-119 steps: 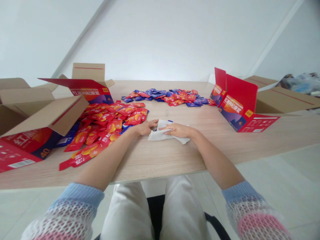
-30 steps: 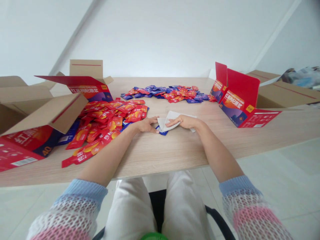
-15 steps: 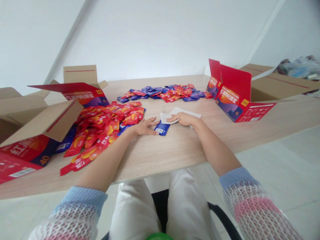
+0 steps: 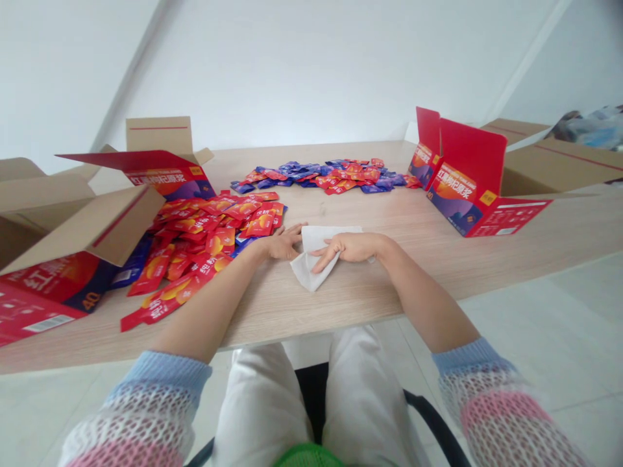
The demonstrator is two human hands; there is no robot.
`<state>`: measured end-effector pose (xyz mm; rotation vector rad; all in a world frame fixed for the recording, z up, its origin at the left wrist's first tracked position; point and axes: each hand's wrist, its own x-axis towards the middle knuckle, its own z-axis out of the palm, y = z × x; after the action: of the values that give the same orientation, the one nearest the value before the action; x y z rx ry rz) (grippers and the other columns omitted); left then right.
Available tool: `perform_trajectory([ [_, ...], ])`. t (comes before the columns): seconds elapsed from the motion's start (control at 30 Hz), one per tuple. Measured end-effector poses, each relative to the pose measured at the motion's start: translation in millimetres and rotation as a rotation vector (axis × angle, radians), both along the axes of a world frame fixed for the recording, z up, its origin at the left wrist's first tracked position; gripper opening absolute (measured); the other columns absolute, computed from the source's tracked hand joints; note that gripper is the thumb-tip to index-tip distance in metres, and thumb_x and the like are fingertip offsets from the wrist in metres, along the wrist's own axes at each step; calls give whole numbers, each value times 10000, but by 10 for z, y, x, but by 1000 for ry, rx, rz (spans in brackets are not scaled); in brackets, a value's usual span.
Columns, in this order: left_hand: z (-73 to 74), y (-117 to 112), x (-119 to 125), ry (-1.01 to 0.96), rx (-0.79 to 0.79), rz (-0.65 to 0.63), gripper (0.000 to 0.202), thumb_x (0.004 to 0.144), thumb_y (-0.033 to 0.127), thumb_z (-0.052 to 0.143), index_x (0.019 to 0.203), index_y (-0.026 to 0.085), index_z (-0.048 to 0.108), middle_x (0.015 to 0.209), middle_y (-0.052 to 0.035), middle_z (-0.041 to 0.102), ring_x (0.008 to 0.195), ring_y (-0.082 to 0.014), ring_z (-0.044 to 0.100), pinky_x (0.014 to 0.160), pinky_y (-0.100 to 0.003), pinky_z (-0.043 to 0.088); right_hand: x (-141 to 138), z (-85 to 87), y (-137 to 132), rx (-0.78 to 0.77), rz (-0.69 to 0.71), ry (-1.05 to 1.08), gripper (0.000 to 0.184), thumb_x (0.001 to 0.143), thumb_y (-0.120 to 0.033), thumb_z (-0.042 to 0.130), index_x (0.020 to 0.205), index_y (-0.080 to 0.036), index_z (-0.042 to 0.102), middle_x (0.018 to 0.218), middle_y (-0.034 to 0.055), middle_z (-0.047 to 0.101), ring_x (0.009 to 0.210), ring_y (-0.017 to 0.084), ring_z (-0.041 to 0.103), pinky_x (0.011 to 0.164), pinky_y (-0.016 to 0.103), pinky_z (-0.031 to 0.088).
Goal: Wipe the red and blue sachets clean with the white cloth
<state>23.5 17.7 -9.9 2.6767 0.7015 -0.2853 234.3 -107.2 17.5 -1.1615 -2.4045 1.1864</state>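
Observation:
My left hand (image 4: 283, 244) lies palm down on the wooden table (image 4: 341, 305), fingers spread, its fingertips at the left edge of a crumpled white wipe (image 4: 311, 259). My right hand (image 4: 348, 247) rests on top of that wipe, fingers apart, pressing it to the table. No blue sachet shows around the wipe; anything beneath it is hidden. To the left of my left hand lies a heap of red sachets (image 4: 209, 227), with a few blue ones along its edge.
A spread of mixed red and blue sachets (image 4: 321, 175) lies at the far side of the table. Open red retail boxes (image 4: 467, 185) stand at the right, and another (image 4: 168, 172) at the left. Open cardboard cartons (image 4: 63, 214) crowd the left end.
The blue sachet seen below the wipe has gone from sight. The wipe now lies folded differently and reaches further toward me, and my right hand has moved down onto it.

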Motion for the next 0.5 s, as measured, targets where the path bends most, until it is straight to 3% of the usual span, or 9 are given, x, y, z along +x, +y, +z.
perform_trajectory([
  [0.23, 13, -50, -28, -25, 6, 23, 948, 692, 629, 629, 1490, 306, 231, 1578, -53, -42, 1431, -326, -44, 1114, -531, -47, 148, -146, 249, 133, -175, -38, 640, 661, 19, 437, 1144, -337, 660, 1284, -100, 560, 1305, 145, 416, 1102, 284, 282],
  [0.4, 65, -74, -40, -8, -14, -12, 955, 680, 700, 599, 1483, 319, 249, 1567, -51, -70, 1426, -329, -74, 1109, -539, -52, 361, -260, 393, 283, -418, -216, 648, 707, -13, 485, 1220, -389, 607, 1342, -117, 500, 1280, 184, 456, 1101, 300, 296],
  [0.5, 70, -60, -36, 22, -13, -20, 1007, 661, 720, 601, 1494, 313, 207, 1562, -56, -89, 1425, -327, -86, 1103, -551, -53, 400, -284, 381, 323, -460, -252, 605, 745, -65, 510, 1262, -373, 582, 1358, -108, 491, 1298, 203, 434, 1109, 318, 286],
])
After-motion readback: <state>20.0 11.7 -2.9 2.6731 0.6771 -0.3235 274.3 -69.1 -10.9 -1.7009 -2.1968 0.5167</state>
